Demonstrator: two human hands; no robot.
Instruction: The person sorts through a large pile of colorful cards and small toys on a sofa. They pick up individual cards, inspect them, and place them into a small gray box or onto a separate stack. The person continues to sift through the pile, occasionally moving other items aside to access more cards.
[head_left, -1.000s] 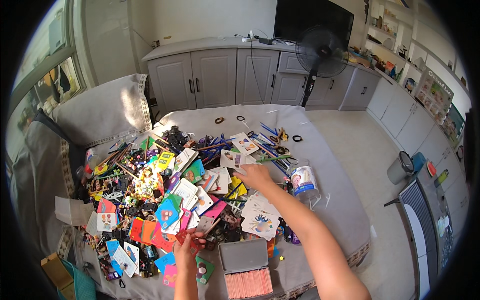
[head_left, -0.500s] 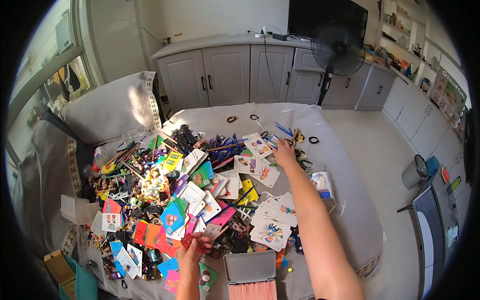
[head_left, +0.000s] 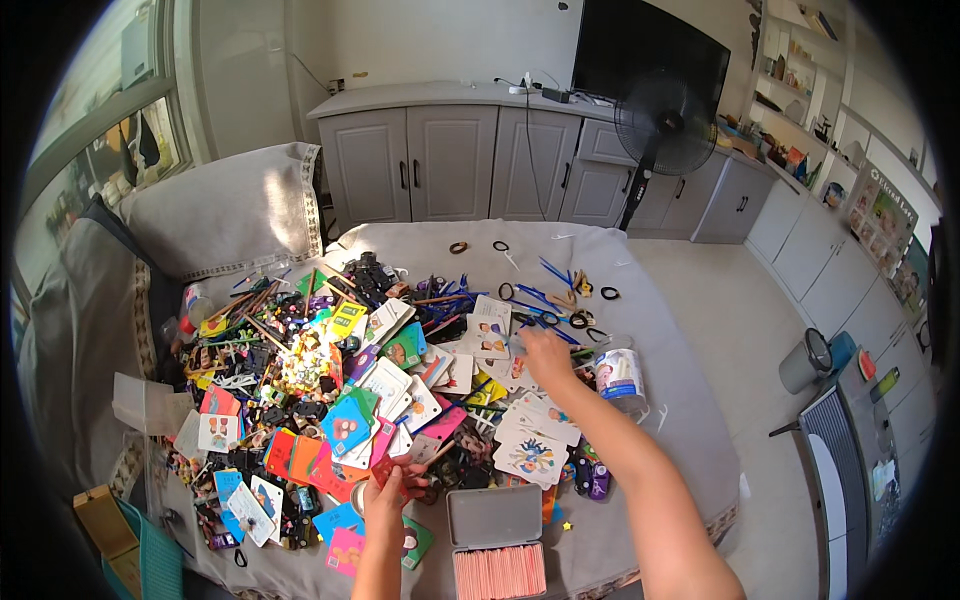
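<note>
My left hand (head_left: pixel 392 484) is closed around a red card (head_left: pixel 383 470) at the near edge of the pile. Just left of that wrist, partly covered, shows a round pale rim (head_left: pixel 357 497). My right hand (head_left: pixel 546 360) reaches over the white picture cards (head_left: pixel 490 340) with its fingers bent down at them; whether it grips one is hidden. Below it lies another stack of white picture cards (head_left: pixel 537 450). In front of me stands an open grey case (head_left: pixel 494 515) filled with a row of pinkish cards (head_left: pixel 500 572).
A large mixed pile (head_left: pixel 270 400) of toys, pencils and coloured cards covers the left of the cloth-covered table (head_left: pixel 670 480). Scissors (head_left: pixel 550 320) and blue pens lie beyond my right hand. A clear jar (head_left: pixel 620 380) is beside my right forearm. A standing fan (head_left: pixel 668 125) is behind.
My right hand has come nearer and left, from the scissors and pens to the white cards. The upper picture cards have shifted closer together. My left hand still holds the red card.
</note>
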